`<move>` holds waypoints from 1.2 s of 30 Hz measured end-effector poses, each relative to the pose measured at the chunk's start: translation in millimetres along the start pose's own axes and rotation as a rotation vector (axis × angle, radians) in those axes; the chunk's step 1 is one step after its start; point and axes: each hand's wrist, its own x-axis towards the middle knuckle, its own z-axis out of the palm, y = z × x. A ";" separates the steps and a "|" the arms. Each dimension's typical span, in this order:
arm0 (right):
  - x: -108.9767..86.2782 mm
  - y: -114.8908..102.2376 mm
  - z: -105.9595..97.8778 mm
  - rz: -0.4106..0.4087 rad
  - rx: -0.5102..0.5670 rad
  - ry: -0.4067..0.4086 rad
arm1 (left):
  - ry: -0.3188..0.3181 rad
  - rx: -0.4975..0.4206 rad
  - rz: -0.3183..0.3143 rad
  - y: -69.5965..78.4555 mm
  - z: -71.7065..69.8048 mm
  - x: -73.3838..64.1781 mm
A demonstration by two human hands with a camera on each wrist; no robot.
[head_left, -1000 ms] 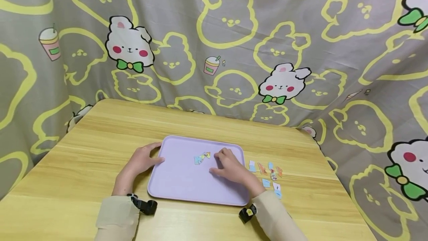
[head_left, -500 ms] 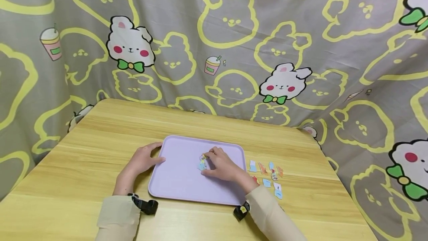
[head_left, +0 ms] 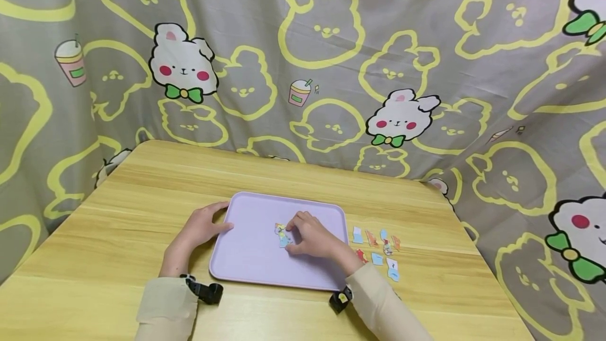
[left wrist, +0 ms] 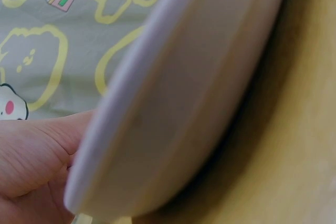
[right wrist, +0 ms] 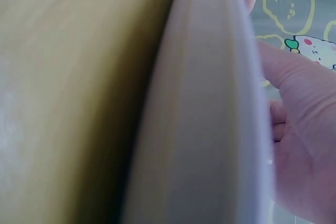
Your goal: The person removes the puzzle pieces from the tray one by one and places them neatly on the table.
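On the lilac tray (head_left: 251,264) lies a small joined cluster of puzzle pieces (head_left: 283,239), light blue with yellow and orange print. My right hand (head_left: 314,236) pinches the cluster's right side between thumb and fingers, partly covering it. At the tray's left edge my left hand (head_left: 201,228) holds on, its thumb over the rim and the other fingers along the outside. In the left wrist view the tray's side wall (left wrist: 173,93) hides most of that hand. In the right wrist view the tray wall (right wrist: 205,103) hides the pieces, and the right thumb (right wrist: 294,72) shows beyond it.
Several loose puzzle pieces, among them a blue one (head_left: 377,259) and an orange one (head_left: 371,238), lie on the wooden table (head_left: 142,199) right of the tray. A patterned curtain (head_left: 255,30) hangs behind the table and along its sides.
My right hand has moved left from beside the cluster and taken hold of it. The cluster has turned and shifted slightly. A red loose piece has come into sight by the right wrist. The left hand stays put.
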 end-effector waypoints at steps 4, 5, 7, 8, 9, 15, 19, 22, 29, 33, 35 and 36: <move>-0.1 -0.9 0.5 0.000 -0.007 0.001 | 0.002 0.002 0.001 0.2 0.1 -0.2; -0.1 -0.8 0.8 0.001 -0.006 -0.003 | 0.001 0.003 0.002 0.2 0.2 -0.2; 0.2 -0.9 0.8 -0.003 -0.006 -0.007 | 0.002 0.002 0.003 0.3 0.2 -0.3; 0.3 -1.4 0.5 -0.007 -0.006 -0.010 | 0.003 0.002 0.004 0.2 0.2 -0.4; 0.5 -2.0 0.1 -0.011 -0.006 -0.013 | 0.005 0.003 0.005 0.2 0.2 -0.3; 1.7 -3.8 0.1 -0.029 0.005 -0.019 | 0.009 0.001 0.006 -0.5 0.5 -0.1; 1.8 -4.4 0.8 -0.045 0.013 -0.012 | 0.004 -0.002 0.001 -0.3 0.4 -0.5; 0.9 -4.4 2.2 -0.061 0.047 -0.004 | -0.001 -0.005 -0.004 0.1 0.4 -0.9; -2.4 -3.0 9.3 -0.102 0.169 0.053 | -0.002 -0.009 -0.006 -0.2 0.0 -0.8; -5.2 -5.7 9.4 -0.100 0.262 0.111 | -0.004 -0.007 -0.005 0.1 -0.2 -0.4; -6.5 -7.5 8.4 -0.091 0.311 0.132 | -0.004 -0.006 -0.005 0.3 -0.2 -0.3; -7.1 -8.4 7.8 -0.085 0.329 0.140 | -0.004 -0.005 -0.005 0.2 -0.2 -0.2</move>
